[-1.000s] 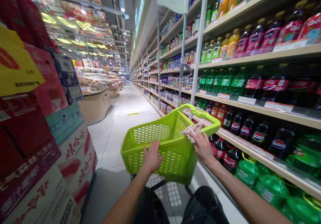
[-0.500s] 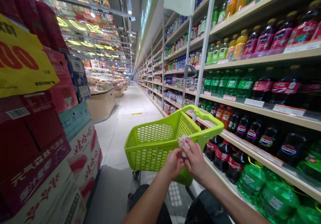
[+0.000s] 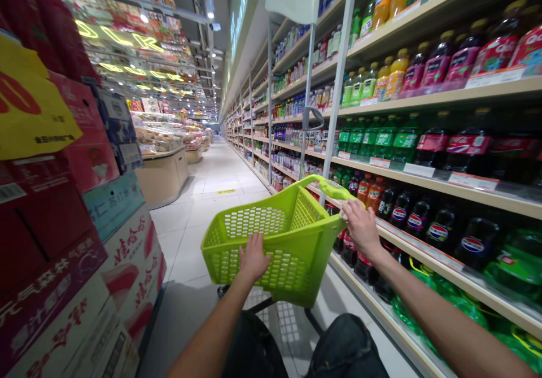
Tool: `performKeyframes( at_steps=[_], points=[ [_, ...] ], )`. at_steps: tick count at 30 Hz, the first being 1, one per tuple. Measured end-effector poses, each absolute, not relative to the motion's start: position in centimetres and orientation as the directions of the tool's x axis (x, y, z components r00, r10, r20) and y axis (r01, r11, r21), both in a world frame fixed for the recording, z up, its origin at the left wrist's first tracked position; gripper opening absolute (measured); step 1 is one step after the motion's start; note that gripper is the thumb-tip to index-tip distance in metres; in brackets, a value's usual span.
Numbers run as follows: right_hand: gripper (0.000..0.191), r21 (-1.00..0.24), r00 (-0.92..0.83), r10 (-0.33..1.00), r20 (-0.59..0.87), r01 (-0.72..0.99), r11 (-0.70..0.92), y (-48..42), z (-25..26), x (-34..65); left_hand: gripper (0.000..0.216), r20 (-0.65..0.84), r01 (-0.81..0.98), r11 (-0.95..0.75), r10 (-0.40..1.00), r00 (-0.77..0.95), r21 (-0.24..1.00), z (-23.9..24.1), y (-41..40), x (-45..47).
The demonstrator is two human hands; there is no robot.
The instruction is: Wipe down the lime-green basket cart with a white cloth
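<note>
The person is holding a green basket (image 3: 292, 273) at both ends of its near side. The left hand (image 3: 254, 258) is gripping the basket's near rim, fingers curled over the edge and clamped on it. The right hand (image 3: 362, 226) is closing on the basket's raised handle (image 3: 334, 189) at its right corner, fingers wrapped around the bar, with a scrap of something white (image 3: 344, 215) peeking out beneath them. Shelves (image 3: 423, 170) of dark soda bottles (image 3: 438, 228) are running along the basket's right; stacked cartons (image 3: 84, 242) are standing to its left, and the tiled floor (image 3: 199, 208) is stretching away beyond it.
</note>
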State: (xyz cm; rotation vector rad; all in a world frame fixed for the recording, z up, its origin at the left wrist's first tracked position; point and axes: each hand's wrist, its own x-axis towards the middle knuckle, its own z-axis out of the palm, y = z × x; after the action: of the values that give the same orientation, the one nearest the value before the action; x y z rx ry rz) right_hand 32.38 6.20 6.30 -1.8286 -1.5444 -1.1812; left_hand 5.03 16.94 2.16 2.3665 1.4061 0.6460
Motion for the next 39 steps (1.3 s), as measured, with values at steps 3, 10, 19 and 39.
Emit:
performKeyframes(
  at_steps=[3, 10, 19, 39],
  points=[
    [0.043, 0.336, -0.161, 0.655, 0.738, 0.93, -0.151, 7.0, 5.1, 32.2, 0.074, 0.173, 0.842, -0.495, 0.868, 0.466, 0.215, 1.1, 17.8, 4.1],
    [0.045, 0.217, 0.043, 0.597, 0.801, 0.909, -0.356, 6.5, 6.2, 34.6, 0.077, 0.184, 0.836, -0.532, 0.842, 0.507, 0.131, 0.7, 17.0, 4.4],
    [0.047, 0.258, 0.009, 0.655, 0.755, 0.916, -0.309, 6.4, 5.8, 34.3, 0.082, 0.17, 0.802, -0.588, 0.805, 0.569, 0.104, 0.2, 15.9, 5.0],
    [0.05, 0.33, -0.147, 0.756, 0.637, 0.939, -0.096, 8.1, 1.8, 28.0, 0.082, 0.162, 0.761, -0.624, 0.781, 0.603, 0.179, -0.2, 15.6, 5.2]
  ],
)
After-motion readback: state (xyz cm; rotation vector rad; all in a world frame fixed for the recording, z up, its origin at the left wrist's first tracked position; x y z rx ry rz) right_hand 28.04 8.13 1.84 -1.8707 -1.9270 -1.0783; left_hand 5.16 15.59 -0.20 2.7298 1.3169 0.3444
